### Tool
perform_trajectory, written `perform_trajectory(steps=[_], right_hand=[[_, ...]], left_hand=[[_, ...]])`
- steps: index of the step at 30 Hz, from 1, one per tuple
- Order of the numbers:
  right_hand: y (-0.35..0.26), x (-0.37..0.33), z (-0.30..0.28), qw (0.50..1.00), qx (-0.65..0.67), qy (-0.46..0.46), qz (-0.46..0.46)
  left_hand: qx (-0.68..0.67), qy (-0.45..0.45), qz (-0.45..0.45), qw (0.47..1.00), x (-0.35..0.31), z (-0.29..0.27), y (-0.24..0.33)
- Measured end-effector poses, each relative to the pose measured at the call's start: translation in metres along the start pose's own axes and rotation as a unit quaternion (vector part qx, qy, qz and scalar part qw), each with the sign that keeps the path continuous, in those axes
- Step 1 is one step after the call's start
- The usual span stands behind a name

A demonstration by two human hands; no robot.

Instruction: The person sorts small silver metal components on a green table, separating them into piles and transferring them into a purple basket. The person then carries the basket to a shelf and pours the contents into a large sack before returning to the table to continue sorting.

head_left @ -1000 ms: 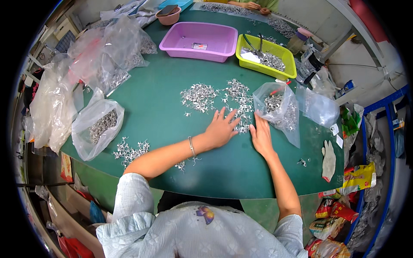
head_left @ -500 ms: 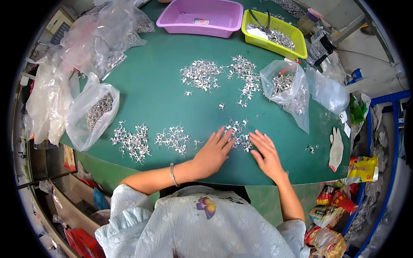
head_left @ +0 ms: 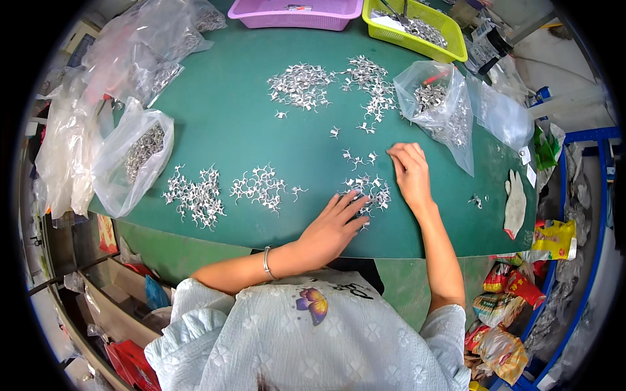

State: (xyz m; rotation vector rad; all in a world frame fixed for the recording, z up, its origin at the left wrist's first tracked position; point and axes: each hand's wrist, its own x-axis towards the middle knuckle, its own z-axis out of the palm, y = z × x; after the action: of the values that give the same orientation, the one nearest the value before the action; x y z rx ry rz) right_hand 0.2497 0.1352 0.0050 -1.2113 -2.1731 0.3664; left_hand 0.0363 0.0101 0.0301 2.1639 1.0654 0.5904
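Small silvery metal clips with curved prongs lie in loose heaps on a green table (head_left: 228, 137). My left hand (head_left: 331, 233) rests flat with spread fingers, its fingertips at the near-side edge of a small clip heap (head_left: 373, 194). Beyond that heap and to its right is my right hand (head_left: 412, 173), fingers bent and drawn together. Whatever its fingertips may pinch is hidden. Left of that hand, a few separate clips (head_left: 357, 158) lie in a short row. Two more heaps, a dense one (head_left: 195, 197) and a looser one (head_left: 257, 187), spread out to the left.
Farther back lie two larger clip heaps (head_left: 300, 86). Clear bags of metal parts stand at the left (head_left: 134, 159) and right (head_left: 438, 111). A purple basket (head_left: 297, 19) and a yellow-green basket (head_left: 417, 49) line the far edge. A white glove (head_left: 514, 205) lies at the right.
My right hand has moved away from my body, off the heap, and its fingers have closed up. A few clips now sit apart beyond the heap. My left hand stays beside it.
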Motion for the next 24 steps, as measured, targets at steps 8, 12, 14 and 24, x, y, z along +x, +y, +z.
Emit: perform_trajectory(steps=[8,12,14,24], right_hand=[[0.0,-0.033,-0.021,0.99,-0.094,0.061,0.081],[-0.033,-0.043,-0.037,0.995,-0.047,0.037,0.082],[-0.058,-0.052,-0.037,0.995,0.07,-0.059,0.037],[-0.071,-0.09,-0.029,0.995,-0.066,0.0,0.076]], left_hand=[[0.09,-0.004,0.006,0.996,-0.005,-0.003,-0.009],[0.092,0.022,-0.03,0.995,-0.012,-0.006,-0.011],[0.06,0.053,-0.031,0.996,-0.014,-0.004,-0.011],[0.025,0.131,-0.041,0.99,-0.027,-0.002,-0.011]])
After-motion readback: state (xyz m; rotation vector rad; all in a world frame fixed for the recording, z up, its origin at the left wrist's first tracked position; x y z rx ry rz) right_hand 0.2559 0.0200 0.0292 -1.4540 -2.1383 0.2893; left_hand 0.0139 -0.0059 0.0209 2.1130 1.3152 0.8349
